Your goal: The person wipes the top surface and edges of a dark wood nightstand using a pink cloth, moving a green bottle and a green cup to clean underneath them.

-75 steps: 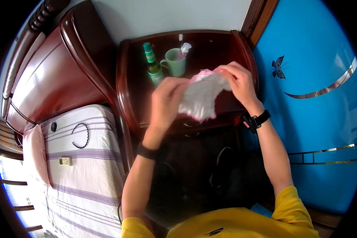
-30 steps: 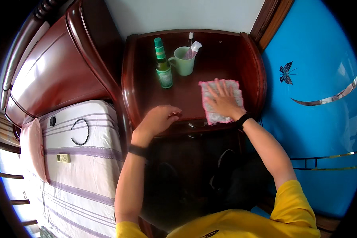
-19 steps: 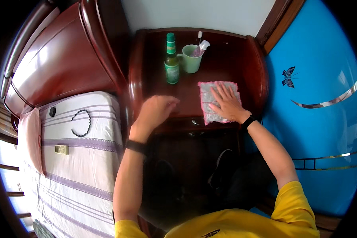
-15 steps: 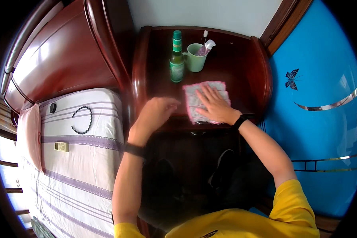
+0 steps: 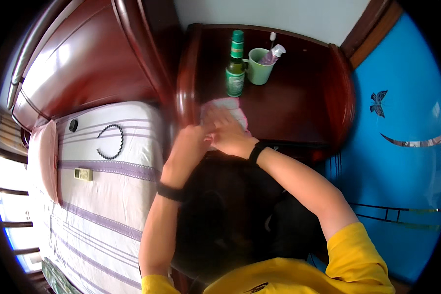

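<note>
Expect light, limp handling from the pale cloth with its pink edging: likely soft and thin, quick to fold or bunch, hard to damage, with little weight to lift. Should slide easily over the glossy red-brown tabletop under a flat palm, but may wrinkle under an uneven push. Best to take hold by the pink edge, at the exposed far corner, or else to press on the middle with spread fingers.

Lies at the front left of the tabletop, near the raised left side, just in front of the green bottle and farther from the pale green cup.

Has the right hand palm down over the cloth, reaching leftward across the front of the body with the elbow bent; fingers extended and blurred, in a flat grip clamped on nothing visible. Has the left hand at the front left edge, just beside the right, back turned up, with fingers curled inward. Cannot tell about cloth pinched in that left grip, nor about contact between the 2 hands.
</note>
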The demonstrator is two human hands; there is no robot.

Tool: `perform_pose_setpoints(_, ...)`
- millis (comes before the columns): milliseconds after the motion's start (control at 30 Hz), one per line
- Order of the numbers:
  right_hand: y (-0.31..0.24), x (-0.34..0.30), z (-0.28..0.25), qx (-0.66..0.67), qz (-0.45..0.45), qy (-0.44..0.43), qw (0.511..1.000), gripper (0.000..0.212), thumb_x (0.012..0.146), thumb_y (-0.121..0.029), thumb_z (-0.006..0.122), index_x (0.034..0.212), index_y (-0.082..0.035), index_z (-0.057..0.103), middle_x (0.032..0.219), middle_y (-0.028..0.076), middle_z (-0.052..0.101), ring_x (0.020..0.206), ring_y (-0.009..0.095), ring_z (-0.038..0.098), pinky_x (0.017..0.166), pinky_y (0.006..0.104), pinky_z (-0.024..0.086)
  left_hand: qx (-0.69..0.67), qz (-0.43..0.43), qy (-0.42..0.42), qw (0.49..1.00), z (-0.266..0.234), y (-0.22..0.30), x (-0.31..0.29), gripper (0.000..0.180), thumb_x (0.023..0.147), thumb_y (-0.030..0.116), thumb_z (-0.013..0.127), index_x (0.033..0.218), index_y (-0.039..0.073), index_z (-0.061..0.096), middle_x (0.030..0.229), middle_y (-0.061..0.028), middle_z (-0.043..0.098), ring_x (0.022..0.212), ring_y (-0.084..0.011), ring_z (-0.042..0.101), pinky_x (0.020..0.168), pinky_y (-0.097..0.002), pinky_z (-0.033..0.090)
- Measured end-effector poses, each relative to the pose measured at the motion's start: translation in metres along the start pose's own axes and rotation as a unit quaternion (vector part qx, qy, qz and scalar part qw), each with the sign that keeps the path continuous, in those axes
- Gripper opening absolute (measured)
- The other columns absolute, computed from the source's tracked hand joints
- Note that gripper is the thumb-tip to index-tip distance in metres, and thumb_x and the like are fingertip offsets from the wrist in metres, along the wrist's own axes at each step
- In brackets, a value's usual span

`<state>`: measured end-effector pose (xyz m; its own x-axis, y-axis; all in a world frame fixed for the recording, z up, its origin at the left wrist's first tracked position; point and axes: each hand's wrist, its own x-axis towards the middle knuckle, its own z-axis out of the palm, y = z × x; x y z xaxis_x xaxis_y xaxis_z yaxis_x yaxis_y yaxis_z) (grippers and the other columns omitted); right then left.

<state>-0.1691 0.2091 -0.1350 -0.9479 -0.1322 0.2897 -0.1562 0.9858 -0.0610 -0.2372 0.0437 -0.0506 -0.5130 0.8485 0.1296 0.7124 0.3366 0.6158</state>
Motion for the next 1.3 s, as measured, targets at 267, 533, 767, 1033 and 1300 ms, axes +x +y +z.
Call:
perform_pose_setpoints(267,0.026,-0.028,-0.014,0.068,-0.013,0.02,0.997,0.077,0.102,-0.051,0.054,0.155,0.003,0.042,0.161,0.021,0.042,0.154,0.034,0.032,0.126,0.049,0.022,0.053,0.015,-0.014,0.998,0.019,0.014,0.001,0.038,0.08,0.001,0.074,0.118,0.004,0.071,0.108,-0.0185,0.073,0.102,-0.0386,0.069,0.084,-0.0453,0.056)
perform_pose_setpoints(533,0.063,-0.079,-0.063,0.049,0.057,-0.133,0.988,0.081,0.099,-0.04,0.065,0.162,-0.005,0.028,0.171,0.019,0.022,0.159,0.036,0.019,0.129,0.0491,0.017,0.191,0.116,0.005,0.975,0.085,0.026,0.022,0.04,0.081,0.007,0.075,0.12,0.016,0.072,0.125,-0.004,0.072,0.086,-0.0307,0.074,0.072,-0.0416,0.061)
perform_pose_setpoints(767,0.099,-0.133,-0.097,0.039,0.109,-0.189,0.975,0.086,0.104,-0.059,0.049,0.167,-0.009,0.018,0.173,0.018,0.015,0.161,0.035,0.01,0.13,0.0506,0.012,0.149,0.134,0.069,0.977,0.064,0.048,0.044,0.032,0.091,0.02,0.074,0.121,0.013,0.074,0.136,-0.0065,0.067,0.099,-0.0312,0.073,0.083,-0.0405,0.061)
perform_pose_setpoints(1033,0.095,-0.126,-0.094,0.006,0.121,-0.209,0.97,0.09,0.104,-0.063,0.045,0.167,-0.007,0.016,0.174,0.021,0.009,0.161,0.038,0.006,0.13,0.0516,0.008,0.132,-0.02,0.303,0.944,-0.004,0.003,0.024,0.034,0.092,0.016,0.075,0.124,0.013,0.065,0.115,-0.0119,0.062,0.079,-0.0258,0.066,0.068,-0.0381,0.055)
perform_pose_setpoints(1300,0.042,-0.062,-0.048,0.065,0.063,-0.078,0.993,0.083,0.104,-0.053,0.052,0.159,0.005,0.03,0.168,0.028,0.025,0.158,0.041,0.018,0.128,0.0524,0.016,0.039,-0.025,0.273,0.961,-0.002,-0.049,0.014,0.02,0.094,0.015,0.075,0.103,0.004,0.061,0.103,-0.0147,0.061,0.075,-0.0284,0.064,0.068,-0.0392,0.053)
